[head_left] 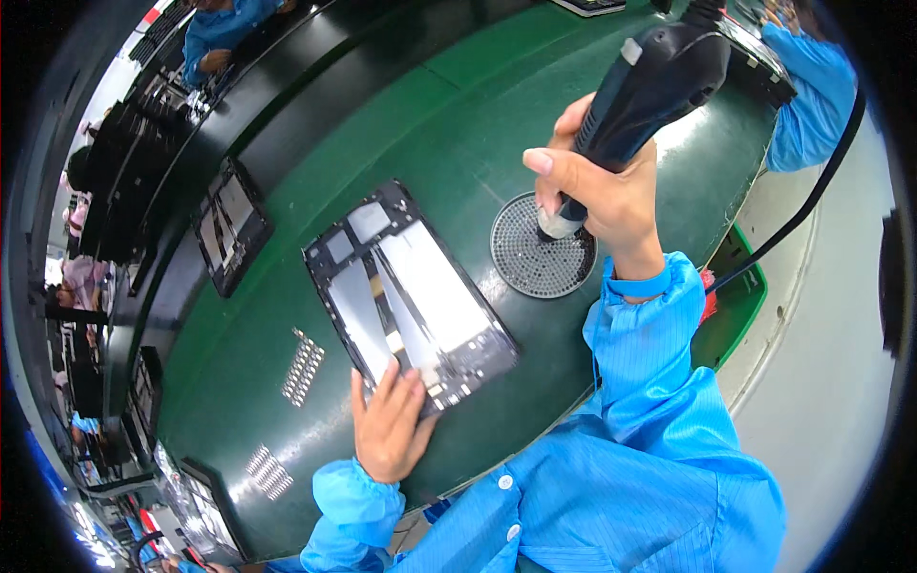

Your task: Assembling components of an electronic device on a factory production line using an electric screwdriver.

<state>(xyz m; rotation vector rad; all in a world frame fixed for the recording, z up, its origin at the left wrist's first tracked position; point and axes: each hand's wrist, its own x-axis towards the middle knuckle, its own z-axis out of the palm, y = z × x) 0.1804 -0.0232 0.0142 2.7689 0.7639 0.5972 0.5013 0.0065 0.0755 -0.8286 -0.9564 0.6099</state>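
Note:
My right hand (611, 191) is closed round a black electric screwdriver (640, 100), tilted with its lower end down. The screwdriver's pale nose points at a round grey dish (542, 288) with many small holes; whether its bit touches the dish I cannot tell. My left hand (387, 430) lies with fingers stretched out on the near edge of an opened tablet (449, 296). Silver-white panels, a flat ribbon cable and a circuit board show inside the tablet's black frame. Its near left corner is partly hidden by my fingers.
Two strips of small metal parts (304, 368) lie left of the tablet on the green table (420, 124). Another opened tablet (232, 226) sits farther left. A green bin (740, 301) stands right of my right sleeve, below a black cable (812, 196). Co-workers in blue sit beyond.

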